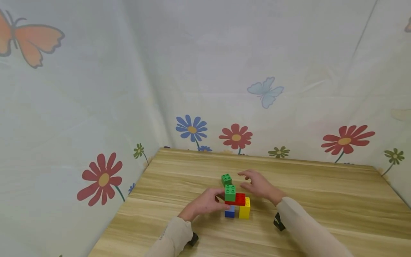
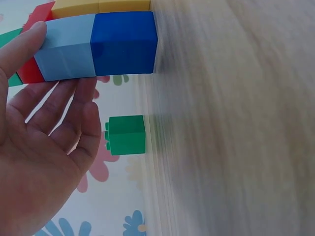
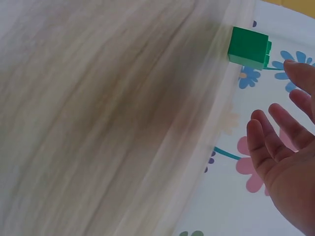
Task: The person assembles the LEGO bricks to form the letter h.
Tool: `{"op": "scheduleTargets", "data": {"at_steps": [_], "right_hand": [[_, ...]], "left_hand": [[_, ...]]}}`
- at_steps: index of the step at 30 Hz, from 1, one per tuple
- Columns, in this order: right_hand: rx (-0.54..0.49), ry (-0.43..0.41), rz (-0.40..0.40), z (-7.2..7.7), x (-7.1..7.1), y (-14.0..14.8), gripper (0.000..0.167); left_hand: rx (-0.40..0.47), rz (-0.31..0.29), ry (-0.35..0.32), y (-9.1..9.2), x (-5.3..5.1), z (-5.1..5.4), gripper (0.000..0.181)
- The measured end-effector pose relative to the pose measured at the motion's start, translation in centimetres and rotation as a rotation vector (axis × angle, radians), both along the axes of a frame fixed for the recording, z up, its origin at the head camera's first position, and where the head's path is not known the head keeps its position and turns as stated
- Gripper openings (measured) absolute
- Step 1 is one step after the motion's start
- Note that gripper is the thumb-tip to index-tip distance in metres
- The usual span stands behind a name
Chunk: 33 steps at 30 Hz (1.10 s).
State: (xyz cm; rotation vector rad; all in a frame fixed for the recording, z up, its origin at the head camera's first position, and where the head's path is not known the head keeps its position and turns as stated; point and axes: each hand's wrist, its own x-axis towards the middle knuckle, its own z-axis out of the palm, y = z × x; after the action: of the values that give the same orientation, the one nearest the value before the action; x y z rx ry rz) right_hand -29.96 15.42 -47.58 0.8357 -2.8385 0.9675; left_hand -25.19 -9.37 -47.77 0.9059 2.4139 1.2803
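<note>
Toy building bricks form a small arch on the table. A red brick bridges a yellow stack on the right and, on the left, a light blue brick above a dark blue brick. On the red brick's left end sits a green brick. My left hand holds the arch's left side, thumb on the light blue brick, fingers behind. A loose green brick stands studs up behind the arch. Near it, my right hand hovers with relaxed, parted fingers, holding nothing.
The wood-grain table meets a pale curtain printed with flowers and butterflies at the back and left. Black straps show at both wrists.
</note>
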Motion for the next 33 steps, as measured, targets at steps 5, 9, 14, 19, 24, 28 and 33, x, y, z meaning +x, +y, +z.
{"op": "scheduleTargets", "data": {"at_steps": [5,9,14,19,24,28,33], "right_hand": [[0.011,0.016,0.055,-0.7,-0.6,-0.4,0.047],[0.012,0.011,0.071,-1.0,-1.0,-0.8,0.047],[0.025,0.000,0.068,-1.2,-1.6,-1.4,0.049],[0.008,-0.032,0.104,-1.0,-1.9,-2.4,0.050],[0.034,-0.030,0.126,-1.2,-2.1,-3.4,0.051],[0.048,-0.025,0.150,-1.3,-2.2,-3.9,0.051],[0.066,-0.016,0.163,-1.2,-2.2,-4.2,0.050]], "left_hand": [[-0.004,-0.012,0.013,-0.2,-0.1,-0.1,0.028],[-0.011,-0.016,0.013,-0.3,-0.2,-0.2,0.027],[-0.019,-0.013,0.020,-0.4,-0.2,-0.1,0.028],[-0.021,-0.006,0.016,-0.5,-0.1,0.0,0.027],[-0.017,-0.011,0.017,-0.5,-0.1,-0.1,0.027],[-0.016,-0.012,0.017,-0.5,-0.2,-0.1,0.028],[-0.020,-0.013,0.010,-0.6,-0.2,-0.1,0.027]]}}
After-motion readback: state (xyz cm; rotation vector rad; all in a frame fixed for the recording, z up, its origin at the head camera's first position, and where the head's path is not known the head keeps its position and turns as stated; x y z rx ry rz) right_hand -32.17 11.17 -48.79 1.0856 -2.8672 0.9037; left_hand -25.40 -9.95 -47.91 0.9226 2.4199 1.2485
